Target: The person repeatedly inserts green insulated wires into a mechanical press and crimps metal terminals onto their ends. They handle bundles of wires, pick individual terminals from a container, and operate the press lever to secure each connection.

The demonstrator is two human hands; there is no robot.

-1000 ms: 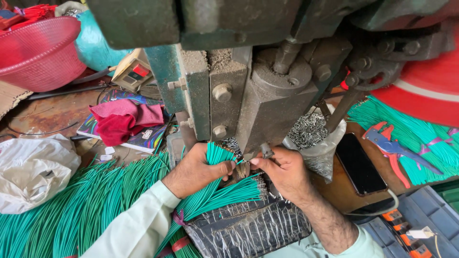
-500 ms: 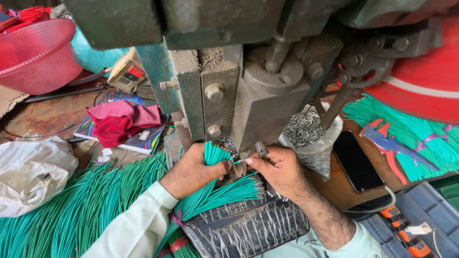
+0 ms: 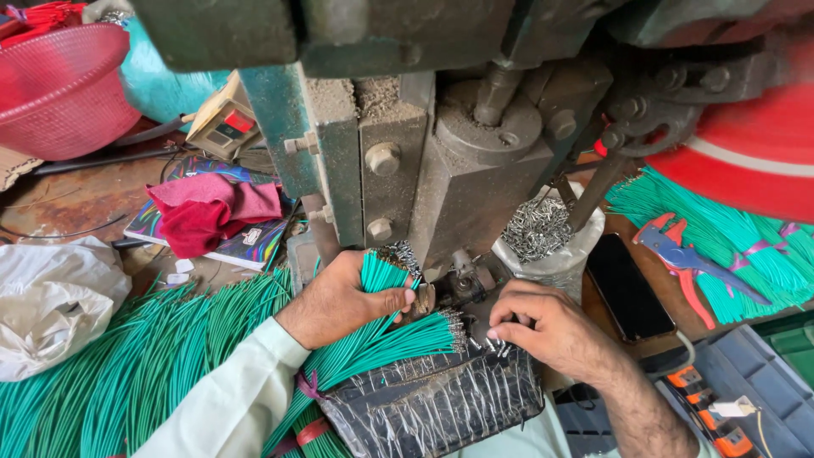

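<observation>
Cluttered table (image 3: pixel 76 203) w/ loose green wires, red basket (image 3: pixel 59 89), press machine (image 3: pixel 441 170). Left hand (image 3: pixel 339 297) closed round green wire bundle (image 3: pixel 373 339); right hand (image 3: pixel 543 326) pinching small metal terminals (image 3: pixel 500 343).

The left hand (image 3: pixel 339 298) holds a bundle of green wires (image 3: pixel 386 339) against the grey press (image 3: pixel 441 178). The right hand (image 3: pixel 551 326) pinches small metal pieces near a black phone (image 3: pixel 627 288).

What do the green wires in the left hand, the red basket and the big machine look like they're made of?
Green wires: likely metal strands in matte plastic insulation; bare silvery tips show. Left hand grips a bundle of them. Red basket: thin moulded plastic, by its fine mesh and slight translucence. Machine: heavy cast or machined steel, dull grey, bolted, grimy.
</observation>
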